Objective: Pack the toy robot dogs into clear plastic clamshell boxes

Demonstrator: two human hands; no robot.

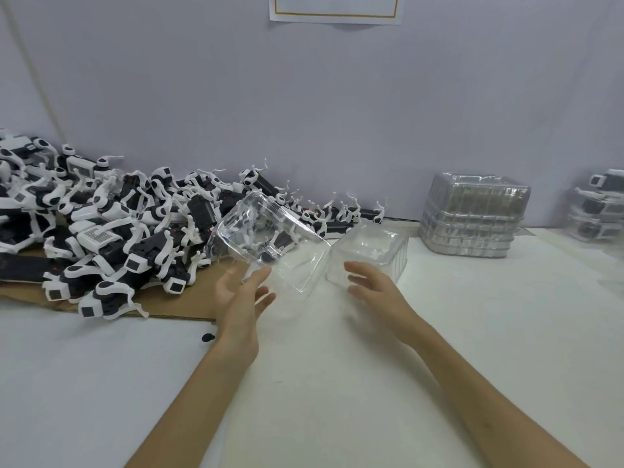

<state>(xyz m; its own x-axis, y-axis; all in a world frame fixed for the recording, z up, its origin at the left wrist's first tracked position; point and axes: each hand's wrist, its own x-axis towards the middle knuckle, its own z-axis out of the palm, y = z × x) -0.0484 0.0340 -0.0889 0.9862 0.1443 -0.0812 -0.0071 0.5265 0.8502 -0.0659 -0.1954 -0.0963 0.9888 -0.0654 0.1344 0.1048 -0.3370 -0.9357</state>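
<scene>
Left hand at near edge of open clear plastic clamshell box, fingers spread, gripping nothing. Right hand at box's right half, fingers loosely apart. Black-and-white toy robot dogs heaped left of box; stack of clear clamshells right of it.

Cardboard sheet (paper notice above)

Toy robot dogs heaped left on cardboard, open clamshell box centre — box stack right, packed boxes beyond.

Head-worn wide view, facing forward and down — close over the hands
</scene>
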